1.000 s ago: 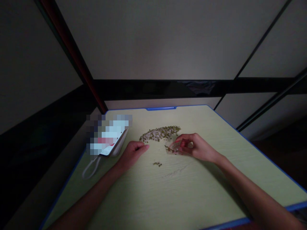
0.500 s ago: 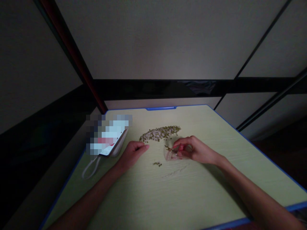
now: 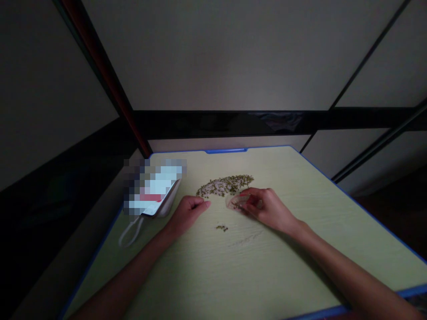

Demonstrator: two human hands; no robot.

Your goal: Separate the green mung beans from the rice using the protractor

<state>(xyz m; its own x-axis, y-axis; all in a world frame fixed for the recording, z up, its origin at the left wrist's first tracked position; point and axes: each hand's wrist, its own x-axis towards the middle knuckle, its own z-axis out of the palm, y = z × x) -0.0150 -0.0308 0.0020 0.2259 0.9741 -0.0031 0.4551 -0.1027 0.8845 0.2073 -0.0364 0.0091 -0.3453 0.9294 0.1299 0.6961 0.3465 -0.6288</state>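
Observation:
A clear, shallow plastic cup (image 3: 230, 202) lies just in front of a heap of small green and pale grains (image 3: 227, 184), with a few green bits showing inside it. My right hand (image 3: 263, 206) grips the cup from the right, fingers bent around its side; its far part is hidden behind them. Left of the cup, my left hand (image 3: 191, 211) rests on the table with fingers curled and thumb laid forward. Nothing shows in that hand. Nearer to me lies a small cluster of green grains (image 3: 222, 228).
A lit phone (image 3: 156, 195) leans on a pale stand (image 3: 168, 204) at the table's left, with a white strap loop (image 3: 128, 233) hanging from it. The light wood table (image 3: 207, 275) has a blue edge. Behind it stand pale panels (image 3: 227, 58) with a dark band.
My right hand has brought the cup a little away from me, towards the heap, and its tilt has changed. My left hand keeps its place and curled shape.

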